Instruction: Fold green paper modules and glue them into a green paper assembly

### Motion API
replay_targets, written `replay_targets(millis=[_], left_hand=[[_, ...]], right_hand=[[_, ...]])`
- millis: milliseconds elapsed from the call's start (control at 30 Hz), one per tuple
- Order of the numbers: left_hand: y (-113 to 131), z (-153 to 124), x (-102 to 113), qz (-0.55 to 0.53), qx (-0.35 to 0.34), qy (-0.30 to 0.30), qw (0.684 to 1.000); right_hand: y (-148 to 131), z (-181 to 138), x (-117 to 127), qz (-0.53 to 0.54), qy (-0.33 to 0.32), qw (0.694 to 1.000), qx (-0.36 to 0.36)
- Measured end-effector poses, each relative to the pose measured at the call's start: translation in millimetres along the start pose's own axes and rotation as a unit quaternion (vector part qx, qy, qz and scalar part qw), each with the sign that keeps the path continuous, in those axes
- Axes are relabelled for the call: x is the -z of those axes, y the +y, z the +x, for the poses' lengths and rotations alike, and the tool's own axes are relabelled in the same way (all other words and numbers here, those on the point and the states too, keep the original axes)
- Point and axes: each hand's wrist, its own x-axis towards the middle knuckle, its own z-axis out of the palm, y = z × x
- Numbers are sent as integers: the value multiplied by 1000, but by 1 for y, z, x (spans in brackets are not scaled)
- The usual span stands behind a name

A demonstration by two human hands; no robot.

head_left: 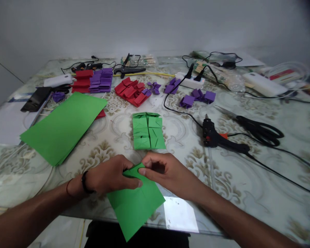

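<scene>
A green sheet of paper [136, 210] is held between both hands over the table's front edge, its lower corner hanging past the edge. My left hand [113, 175] grips its upper left side, thumb lying on top. With thumb and finger, my right hand [167, 172] pinches the top edge, where the paper looks folded over. Just beyond the hands lies a piece of folded green paper [155, 134] with creased square flaps. A stack of green sheets [67, 127] rests to the left.
On the right lie a black glue gun [217, 137] with its cord and black-handled scissors [260, 129]. Folded red pieces [131, 91] and purple pieces [197, 98] sit farther back. A white power strip [188, 81], a black phone [36, 99] and cables are also there.
</scene>
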Motion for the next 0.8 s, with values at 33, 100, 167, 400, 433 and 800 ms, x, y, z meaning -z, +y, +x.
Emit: replay_targets(millis=[33, 100, 167, 400, 433, 800], left_hand=[[0, 0, 0, 1, 1, 2, 1000], [0, 0, -1, 2, 5, 5, 1000], [0, 0, -2, -1, 4, 3, 1000], [2, 0, -2, -11, 3, 4, 1000], [2, -1, -1, -9, 4, 6, 1000], [1, 0, -3, 7, 9, 15, 1000]], right_hand=[[0, 0, 0, -3, -1, 1000, -2], [0, 1, 0, -6, 0, 1000, -5], [0, 1, -1, -9, 7, 1000, -4], [-1, -1, -1, -9, 13, 1000, 2], [-1, -1, -1, -6, 13, 1000, 3], [-3, -2, 0, -3, 3, 1000, 26]])
